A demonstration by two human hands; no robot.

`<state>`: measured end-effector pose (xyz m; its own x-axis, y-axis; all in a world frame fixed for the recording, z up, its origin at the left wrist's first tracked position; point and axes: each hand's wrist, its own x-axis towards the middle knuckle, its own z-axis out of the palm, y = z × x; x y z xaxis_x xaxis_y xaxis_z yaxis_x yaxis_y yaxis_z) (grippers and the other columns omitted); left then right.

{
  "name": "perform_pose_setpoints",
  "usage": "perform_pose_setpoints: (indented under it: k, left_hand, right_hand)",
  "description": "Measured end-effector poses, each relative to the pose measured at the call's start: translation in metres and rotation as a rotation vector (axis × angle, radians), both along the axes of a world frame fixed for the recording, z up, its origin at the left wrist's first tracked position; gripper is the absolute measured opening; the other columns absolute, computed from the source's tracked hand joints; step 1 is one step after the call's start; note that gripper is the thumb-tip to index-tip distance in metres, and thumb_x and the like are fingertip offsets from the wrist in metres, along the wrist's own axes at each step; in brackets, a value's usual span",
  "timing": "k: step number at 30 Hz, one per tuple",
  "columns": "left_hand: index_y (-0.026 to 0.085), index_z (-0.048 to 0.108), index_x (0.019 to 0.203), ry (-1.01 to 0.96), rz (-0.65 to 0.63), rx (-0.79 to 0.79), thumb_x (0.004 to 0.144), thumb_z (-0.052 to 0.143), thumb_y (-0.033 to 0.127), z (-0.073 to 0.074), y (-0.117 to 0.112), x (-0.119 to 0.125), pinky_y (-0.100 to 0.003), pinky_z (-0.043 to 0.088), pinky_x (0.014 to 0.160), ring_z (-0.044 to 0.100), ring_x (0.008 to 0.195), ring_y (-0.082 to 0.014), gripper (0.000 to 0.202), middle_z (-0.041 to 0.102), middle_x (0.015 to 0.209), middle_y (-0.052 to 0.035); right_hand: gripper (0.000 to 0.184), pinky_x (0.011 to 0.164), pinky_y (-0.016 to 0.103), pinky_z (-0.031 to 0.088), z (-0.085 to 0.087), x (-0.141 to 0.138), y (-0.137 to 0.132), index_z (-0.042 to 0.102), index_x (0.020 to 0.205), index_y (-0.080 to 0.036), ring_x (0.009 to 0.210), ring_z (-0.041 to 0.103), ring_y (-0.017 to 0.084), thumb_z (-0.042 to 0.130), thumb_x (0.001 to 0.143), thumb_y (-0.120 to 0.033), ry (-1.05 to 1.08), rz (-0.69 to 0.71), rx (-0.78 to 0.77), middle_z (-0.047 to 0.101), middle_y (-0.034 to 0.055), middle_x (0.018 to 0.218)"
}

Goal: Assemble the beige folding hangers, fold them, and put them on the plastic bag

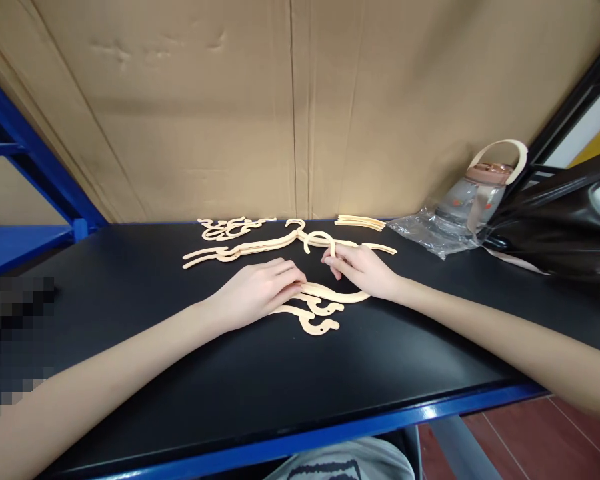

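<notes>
My left hand (257,290) lies palm down on the black table (230,380), fingers pressed together over the left end of a curved cream wooden piece (330,293). My right hand (363,267) pinches the same piece near its hook-shaped loop (320,239). Two smaller scrolled cream pieces (315,320) lie just under the hands. A long cream hanger-shaped piece (240,251) lies behind them.
More cream cut-outs (225,228) and a stack of thin strips (361,222) sit near the cardboard back wall (290,100). A clear bottle with a handle (480,190) on crumpled plastic and a black bag (555,227) stand at the right. Blue shelf frame (30,160) at the left.
</notes>
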<state>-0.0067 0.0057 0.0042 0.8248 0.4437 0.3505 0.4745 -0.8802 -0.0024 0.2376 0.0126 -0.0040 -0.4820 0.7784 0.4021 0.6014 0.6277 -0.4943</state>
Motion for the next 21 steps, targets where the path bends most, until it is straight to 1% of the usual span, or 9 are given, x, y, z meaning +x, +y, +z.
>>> perform_pose_setpoints:
  k: [4,7,11,13,15,17,19,21]
  left_hand:
    - [0.019,0.062,0.107,0.003,-0.008,0.007,0.1,0.041,0.033,0.0,-0.001,-0.002,-0.025,0.046,0.074,0.06,0.09,-0.0145,0.026,0.066,0.099,-0.0016]
    - [0.021,0.063,0.112,0.015,-0.016,0.014,0.101,0.04,0.033,0.0,-0.001,-0.003,-0.024,0.047,0.075,0.061,0.091,-0.0139,0.028,0.065,0.103,-0.0016]
    - [0.02,0.064,0.109,0.011,-0.008,0.072,0.101,0.038,0.033,-0.001,-0.001,-0.003,-0.024,0.046,0.073,0.061,0.087,-0.0137,0.03,0.066,0.1,-0.0014]
    - [0.018,0.064,0.104,0.024,-0.005,0.117,0.101,0.037,0.033,-0.001,-0.001,-0.002,-0.026,0.045,0.073,0.06,0.083,-0.0145,0.031,0.067,0.097,-0.0018]
    - [0.017,0.064,0.1,0.037,0.005,0.15,0.102,0.035,0.032,-0.001,-0.001,-0.001,-0.027,0.044,0.072,0.06,0.079,-0.0152,0.033,0.067,0.092,-0.0022]
    - [0.016,0.062,0.099,0.037,0.014,0.165,0.102,0.032,0.03,-0.001,0.0,0.0,-0.028,0.043,0.07,0.059,0.077,-0.0158,0.034,0.067,0.088,-0.0026]
    - [0.016,0.061,0.097,0.018,0.021,0.169,0.103,0.031,0.028,-0.002,0.001,0.0,-0.028,0.043,0.069,0.06,0.075,-0.0162,0.033,0.067,0.085,-0.0026]
    - [0.015,0.058,0.097,0.001,0.04,0.172,0.102,0.031,0.025,-0.002,0.001,0.0,-0.028,0.043,0.067,0.06,0.073,-0.0166,0.029,0.067,0.083,-0.0027]
  right_hand:
    - [0.024,0.069,0.024,0.04,0.001,-0.001,-0.002,0.055,0.093,-0.019,0.061,0.056,0.012,0.035,0.099,-0.031,-0.016,0.0,-0.01,0.056,-0.005,0.059]
    - [0.024,0.068,0.025,0.04,0.002,-0.002,-0.002,0.055,0.093,-0.019,0.059,0.054,0.012,0.036,0.099,-0.032,-0.032,-0.006,-0.028,0.055,-0.0052,0.057]
    - [0.024,0.066,0.025,0.041,0.003,-0.003,-0.001,0.055,0.092,-0.018,0.056,0.054,0.011,0.037,0.098,-0.033,-0.006,-0.002,-0.054,0.055,-0.0053,0.057]
    - [0.026,0.057,0.023,0.04,0.003,-0.003,0.0,0.055,0.094,-0.018,0.046,0.049,0.009,0.037,0.097,-0.035,0.055,-0.006,-0.136,0.055,-0.0056,0.056]
    - [0.028,0.047,0.022,0.036,0.003,-0.003,0.002,0.056,0.096,-0.017,0.039,0.044,0.008,0.039,0.096,-0.04,0.162,-0.013,-0.262,0.055,-0.0055,0.056]
    - [0.029,0.042,0.021,0.035,0.002,-0.002,0.005,0.056,0.096,-0.016,0.037,0.044,0.007,0.042,0.093,-0.042,0.287,-0.021,-0.367,0.056,-0.0045,0.056]
    - [0.027,0.041,0.021,0.036,0.001,-0.001,0.007,0.056,0.094,-0.016,0.037,0.046,0.007,0.044,0.092,-0.04,0.377,-0.029,-0.42,0.057,-0.0037,0.056]
    - [0.026,0.038,0.02,0.034,0.001,0.0,0.009,0.056,0.092,-0.016,0.035,0.043,0.006,0.044,0.092,-0.038,0.404,-0.043,-0.431,0.055,-0.0048,0.052]
